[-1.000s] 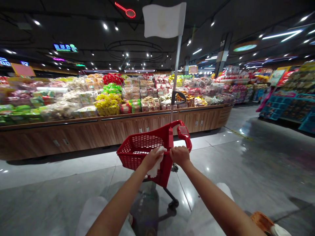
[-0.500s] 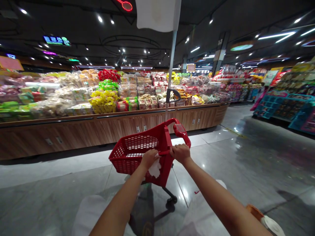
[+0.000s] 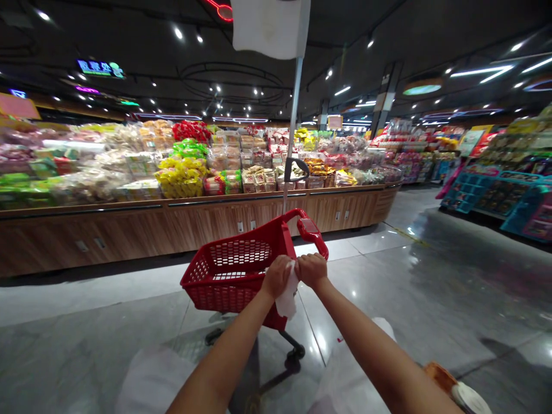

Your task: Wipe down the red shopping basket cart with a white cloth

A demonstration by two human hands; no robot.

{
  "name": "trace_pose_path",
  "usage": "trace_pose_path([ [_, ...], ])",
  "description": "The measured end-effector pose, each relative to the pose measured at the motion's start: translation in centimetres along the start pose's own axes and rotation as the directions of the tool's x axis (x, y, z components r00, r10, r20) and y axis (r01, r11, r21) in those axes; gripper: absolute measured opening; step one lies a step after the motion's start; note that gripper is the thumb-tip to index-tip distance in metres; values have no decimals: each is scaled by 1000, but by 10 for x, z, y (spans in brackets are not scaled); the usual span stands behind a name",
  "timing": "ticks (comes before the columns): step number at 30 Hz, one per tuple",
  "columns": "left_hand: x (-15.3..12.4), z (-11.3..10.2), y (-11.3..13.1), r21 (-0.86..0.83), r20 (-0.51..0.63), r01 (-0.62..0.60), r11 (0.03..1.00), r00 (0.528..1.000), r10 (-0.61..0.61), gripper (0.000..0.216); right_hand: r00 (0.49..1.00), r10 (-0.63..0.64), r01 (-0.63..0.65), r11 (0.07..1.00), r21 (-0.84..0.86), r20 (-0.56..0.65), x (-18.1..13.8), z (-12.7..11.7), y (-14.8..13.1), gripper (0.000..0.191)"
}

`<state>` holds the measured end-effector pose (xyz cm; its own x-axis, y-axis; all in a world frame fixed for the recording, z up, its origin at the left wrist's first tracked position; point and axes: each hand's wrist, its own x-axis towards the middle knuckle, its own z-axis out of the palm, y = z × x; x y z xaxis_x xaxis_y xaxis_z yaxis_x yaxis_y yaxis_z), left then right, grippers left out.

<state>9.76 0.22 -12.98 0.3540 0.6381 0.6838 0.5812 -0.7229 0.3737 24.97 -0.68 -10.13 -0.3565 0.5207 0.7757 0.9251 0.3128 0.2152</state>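
Note:
A red plastic shopping cart (image 3: pixel 224 298) with slotted sides stands in front of me, its basket pointing left. My left hand (image 3: pixel 276 277) is closed on a crumpled white tissue (image 3: pixel 287 297), which hangs down over the cart's near rear corner. Just beside it, my right hand (image 3: pixel 313 269) is closed on the cart at the near end of its red handle (image 3: pixel 311 232). The two hands almost touch. A grey pole (image 3: pixel 294 109) rises behind the handle, with a black grip (image 3: pixel 296 170) and a white flag-like sheet (image 3: pixel 271 26) at its top.
A long wooden display counter (image 3: pixel 211 221) piled with packaged foods runs across behind the cart. Yellow packets (image 3: pixel 181 175) stand out in the middle. At the right are blue racks (image 3: pixel 483 192) of goods. Grey shiny tiles (image 3: pixel 414 287) form the floor.
My left hand has moved right along the cart's near edge with the tissue, up beside my right hand. The cart and pole sit slightly further left in view.

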Motion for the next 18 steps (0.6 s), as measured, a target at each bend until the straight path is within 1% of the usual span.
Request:
trace_pose_path([
  [2,-13,-10,-16,134,118,-20,991,993,4,28,1000,-27,27,1000,-2,-13,-1,0,3,26],
  [4,-33,-30,-42,295,196,30,955,976,-92,29,999,-37,37,999,-13,-26,-2,1,6,28],
  [6,-53,-51,-67,416,211,91,905,958,-193,25,999,-30,30,999,-21,-37,-3,2,7,31],
  [7,-61,-60,-76,447,199,113,888,955,-221,22,999,-23,23,1000,-21,-43,-3,3,7,31],
  [9,-68,-69,-85,452,149,152,879,959,-242,17,998,-5,4,1000,-20,-57,-4,3,5,32],
  [11,-63,-62,-78,392,118,173,903,965,-236,14,998,17,-18,1000,-20,-63,-3,4,2,32],
  [13,-49,-43,-61,296,112,175,939,970,-216,17,998,29,-31,999,-20,-59,-2,3,0,31],
  [14,-40,-32,-50,247,105,169,954,974,-200,22,998,29,-30,999,-18,-53,-2,3,0,31],
  [16,-24,-13,-31,181,93,129,975,985,-148,33,999,25,-26,1000,-11,-35,-1,2,0,31],
  [18,-15,-5,-21,151,124,58,987,989,-78,37,1000,18,-18,1000,-1,-7,-1,0,3,31],
])
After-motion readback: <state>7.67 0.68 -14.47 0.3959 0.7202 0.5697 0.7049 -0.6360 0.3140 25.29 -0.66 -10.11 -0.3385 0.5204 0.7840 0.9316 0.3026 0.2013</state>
